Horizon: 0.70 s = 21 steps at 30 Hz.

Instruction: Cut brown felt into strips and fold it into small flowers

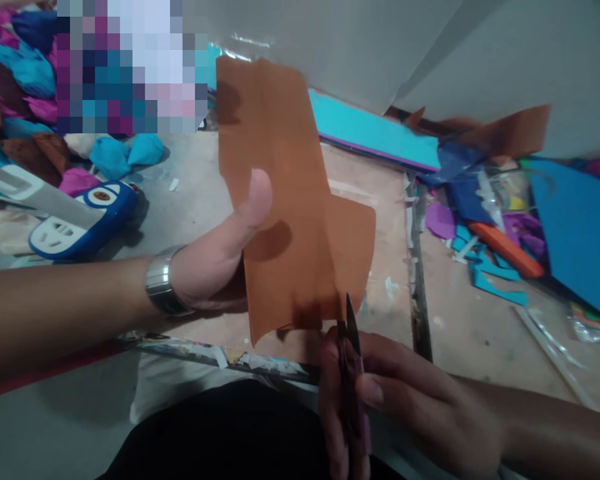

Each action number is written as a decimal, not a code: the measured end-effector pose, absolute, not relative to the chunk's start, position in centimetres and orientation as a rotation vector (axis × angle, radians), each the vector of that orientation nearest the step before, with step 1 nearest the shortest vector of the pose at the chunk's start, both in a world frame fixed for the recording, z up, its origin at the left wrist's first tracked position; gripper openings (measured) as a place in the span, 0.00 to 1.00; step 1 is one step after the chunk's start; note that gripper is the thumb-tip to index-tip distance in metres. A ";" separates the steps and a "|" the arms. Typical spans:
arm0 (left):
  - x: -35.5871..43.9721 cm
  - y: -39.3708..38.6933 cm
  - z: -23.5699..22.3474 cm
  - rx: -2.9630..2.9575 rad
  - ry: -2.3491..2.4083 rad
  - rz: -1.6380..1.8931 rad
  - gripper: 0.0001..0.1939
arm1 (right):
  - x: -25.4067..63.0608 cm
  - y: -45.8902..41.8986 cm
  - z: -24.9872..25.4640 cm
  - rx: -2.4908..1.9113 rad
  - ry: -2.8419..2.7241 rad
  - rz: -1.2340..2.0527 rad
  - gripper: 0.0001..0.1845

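A brown sheet of craft foam or paper point(285, 153) stands tilted above the table, creased lengthwise, with a flap jutting out at its right. My left hand point(220, 260), a metal band at its wrist, grips the sheet from the left edge; the thumb lies on the front and the other fingers are hidden behind. In my right hand point(405, 393) is a pair of scissors point(351, 333), fingers wrapped round the handles. The blades point up at the sheet's lower right edge, one in front of it, slightly parted.
A blue and white power strip point(85, 220) lies left, below crumpled coloured bundles point(25, 80). Behind the sheet runs a turquoise strip point(375, 130). To the right are an orange-handled cutter point(507, 250), turquoise scraps point(497, 280) and a blue sheet point(580, 233). A dark seam point(419, 287) crosses the table.
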State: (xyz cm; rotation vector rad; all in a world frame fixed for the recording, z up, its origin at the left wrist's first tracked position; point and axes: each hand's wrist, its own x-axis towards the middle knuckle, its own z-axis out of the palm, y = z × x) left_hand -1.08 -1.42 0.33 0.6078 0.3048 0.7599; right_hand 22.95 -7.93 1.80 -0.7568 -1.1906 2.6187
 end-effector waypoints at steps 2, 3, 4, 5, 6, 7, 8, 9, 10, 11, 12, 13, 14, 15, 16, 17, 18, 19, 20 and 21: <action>-1.1 -1.5 0.5 0.606 0.292 0.705 0.43 | 23.1 -7.9 1.8 -0.779 -1.270 2.591 0.20; -1.1 -1.6 0.6 0.605 0.300 0.693 0.44 | 23.2 -7.8 1.9 -0.792 -1.362 2.549 0.19; -1.2 -1.6 0.7 0.598 0.322 0.704 0.42 | 23.2 -7.6 2.0 -0.811 -1.478 2.489 0.17; -1.2 -1.7 0.8 0.583 0.356 0.727 0.38 | 23.3 -7.3 2.2 -0.818 -1.616 2.407 0.15; -1.2 -1.7 0.8 0.560 0.403 0.752 0.33 | 23.4 -7.1 2.4 -0.823 -1.743 2.324 0.12; -1.2 -1.7 0.8 0.539 0.445 0.773 0.29 | 23.5 -6.9 2.7 -0.845 -1.834 2.266 0.11; -1.3 -1.7 0.8 0.517 0.490 0.786 0.25 | 23.7 -6.7 2.9 -0.811 -1.919 2.225 0.13; -1.3 -1.6 0.7 0.501 0.535 0.779 0.23 | 23.9 -6.6 3.1 -0.822 -1.961 2.217 0.13; -1.4 -1.6 0.5 0.497 0.554 0.765 0.23 | 24.1 -6.6 3.3 -0.832 -1.984 2.224 0.14; -1.4 -1.5 0.4 0.487 0.580 0.748 0.22 | 24.3 -6.7 3.5 -0.826 -2.001 2.233 0.15; -1.4 -1.5 0.2 0.479 0.596 0.735 0.22 | 24.5 -6.8 3.6 -0.835 -1.990 2.212 0.17; -1.4 -1.5 0.1 0.473 0.604 0.727 0.23 | 24.8 -6.9 3.7 -0.856 -1.959 2.152 0.20; -1.4 -1.5 0.0 0.469 0.608 0.718 0.24 | 25.0 -7.0 3.8 -0.889 -1.909 2.064 0.22; -1.3 -1.5 -0.1 0.471 0.603 0.711 0.26 | 25.1 -6.9 3.7 -0.942 -1.853 1.947 0.23; -1.3 -1.6 -0.1 0.475 0.594 0.703 0.28 | 25.2 -6.7 3.6 -1.006 -1.794 1.815 0.23; -1.1 -1.7 -0.1 0.485 0.581 0.697 0.29 | 25.3 -6.5 3.4 -1.074 -1.770 1.697 0.21; -1.0 -1.8 0.0 0.494 0.578 0.690 0.30 | 25.3 -6.2 3.1 -1.148 -1.780 1.553 0.19; -0.9 -1.9 0.2 0.505 0.578 0.686 0.29 | 25.2 -5.8 2.8 -1.205 -1.796 1.391 0.16; -0.8 -2.1 0.3 0.517 0.585 0.685 0.28 | 25.1 -5.4 2.5 -1.226 -1.824 1.272 0.13; -0.7 -2.3 0.5 0.530 0.593 0.684 0.26 | 24.9 -5.1 2.2 -1.209 -1.854 1.163 0.11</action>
